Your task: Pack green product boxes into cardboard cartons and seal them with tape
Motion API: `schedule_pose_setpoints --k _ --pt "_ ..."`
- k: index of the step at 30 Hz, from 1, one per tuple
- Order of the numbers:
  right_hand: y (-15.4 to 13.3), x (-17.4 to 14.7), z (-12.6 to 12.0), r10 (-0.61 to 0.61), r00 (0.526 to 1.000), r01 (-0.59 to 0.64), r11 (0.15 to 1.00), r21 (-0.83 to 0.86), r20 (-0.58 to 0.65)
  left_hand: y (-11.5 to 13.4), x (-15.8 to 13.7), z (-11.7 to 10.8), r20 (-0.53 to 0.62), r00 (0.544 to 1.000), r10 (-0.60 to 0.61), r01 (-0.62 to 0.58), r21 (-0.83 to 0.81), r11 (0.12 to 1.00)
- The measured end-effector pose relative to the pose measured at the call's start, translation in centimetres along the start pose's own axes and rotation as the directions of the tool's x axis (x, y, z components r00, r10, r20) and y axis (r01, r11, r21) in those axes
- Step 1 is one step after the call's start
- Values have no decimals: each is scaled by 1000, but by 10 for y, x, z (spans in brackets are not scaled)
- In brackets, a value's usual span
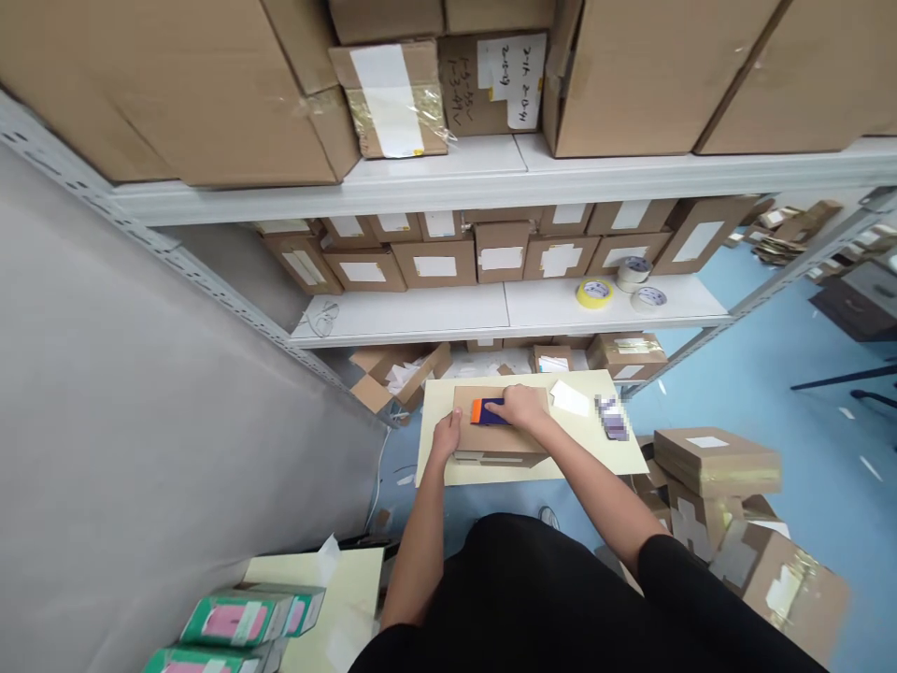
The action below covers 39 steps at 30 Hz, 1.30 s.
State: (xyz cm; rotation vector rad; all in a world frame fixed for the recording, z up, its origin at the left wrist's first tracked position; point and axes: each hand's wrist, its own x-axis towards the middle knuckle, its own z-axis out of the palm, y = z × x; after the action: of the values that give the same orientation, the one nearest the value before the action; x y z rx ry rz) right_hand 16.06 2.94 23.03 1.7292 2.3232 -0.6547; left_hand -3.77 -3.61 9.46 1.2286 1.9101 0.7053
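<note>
A closed cardboard box (494,439) rests on a small pale yellow table (438,467). My left hand (447,435) grips the left edge of this box, thumb on top. On the lid lies a flat dark blue item with an orange end (483,411), its exact kind unclear. My right hand (522,407) is closed over the right part of that item, and a finger is stretched along its top. The covered part of the item is hidden. Right of the box are a white paper (570,399) and a pixelated object (613,418).
Shelving (420,313) stacked with labelled boxes stands in front. Tape rolls, one of them yellow (594,293), sit on its middle shelf. An open carton (399,369) is behind the table. Cartons (715,463) are piled at right; green and pink boxes (234,619) are lower left.
</note>
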Motion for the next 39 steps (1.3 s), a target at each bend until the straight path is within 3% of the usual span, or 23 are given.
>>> schedule_pose_setpoints --k 5,8,14,18,21,24,28,32,37,39 --pt "106 -37 -10 85 993 -90 994 -59 -82 51 -2 82 99 993 65 -71 57 996" --pt "178 -67 -14 175 978 -181 982 -50 -111 73 2 111 152 985 87 -103 103 989" --pt "309 -135 -14 378 915 -384 923 -15 -142 76 16 122 159 982 105 -122 106 987" --pt "341 -147 -5 408 897 -400 913 79 -169 64 22 116 179 975 132 -142 41 989" --pt "330 -132 8 352 926 -329 929 166 -135 49 31 100 182 976 119 -109 -61 992" --pt "296 -104 24 269 945 -213 938 272 -187 30 44 68 189 978 90 -62 -148 987" --pt "223 -62 43 147 958 -49 931 361 -248 12 58 10 48 998 -35 35 -3 999" --pt "135 -24 44 99 965 -21 952 306 -241 11 59 -37 -113 991 -70 79 75 994" --pt "48 6 32 16 983 27 973 230 -180 18 49 -49 -86 996 16 -10 67 998" --pt "26 12 28 -32 987 64 977 205 -156 17 46 -47 -67 998 -22 27 85 996"
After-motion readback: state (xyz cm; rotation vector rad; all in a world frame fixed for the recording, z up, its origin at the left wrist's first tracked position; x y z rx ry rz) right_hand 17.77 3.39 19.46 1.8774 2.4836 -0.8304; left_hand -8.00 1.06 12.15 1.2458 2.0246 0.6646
